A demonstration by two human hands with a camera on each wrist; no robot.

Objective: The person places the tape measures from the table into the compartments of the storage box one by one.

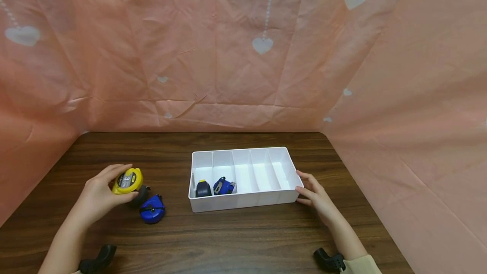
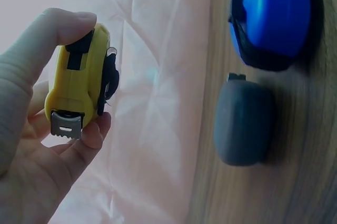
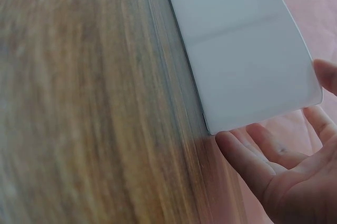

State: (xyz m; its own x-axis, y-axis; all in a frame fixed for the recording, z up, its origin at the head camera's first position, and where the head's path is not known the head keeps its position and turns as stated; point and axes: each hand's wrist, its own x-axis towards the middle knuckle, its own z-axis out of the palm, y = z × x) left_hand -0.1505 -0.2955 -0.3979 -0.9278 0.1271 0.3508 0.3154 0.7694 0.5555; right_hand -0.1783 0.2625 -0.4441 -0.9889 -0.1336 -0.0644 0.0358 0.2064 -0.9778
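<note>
My left hand [image 1: 99, 193] grips a yellow tape measure [image 1: 128, 181] between thumb and fingers, raised above the table. Its metal hook end shows in the left wrist view. Just beyond lie a dark grey tape measure [image 2: 245, 124], partly hidden in the head view, and a blue tape measure [image 1: 152, 209]. The right hand [image 1: 317, 198] holds the right end of a white divided box [image 1: 247, 199], thumb at the rim near the front corner and fingers along the end wall. A dark tape measure [image 1: 203, 188] sits in the leftmost compartment, a smaller blue one [image 1: 224, 186] in the second.
The box stands on a dark wood-grain table [image 1: 213, 240]. Pink cloth [image 1: 213, 67] with white hearts hangs behind and at both sides. A black wrist mount [image 1: 99, 259] is on the left arm, another [image 1: 329, 261] on the right.
</note>
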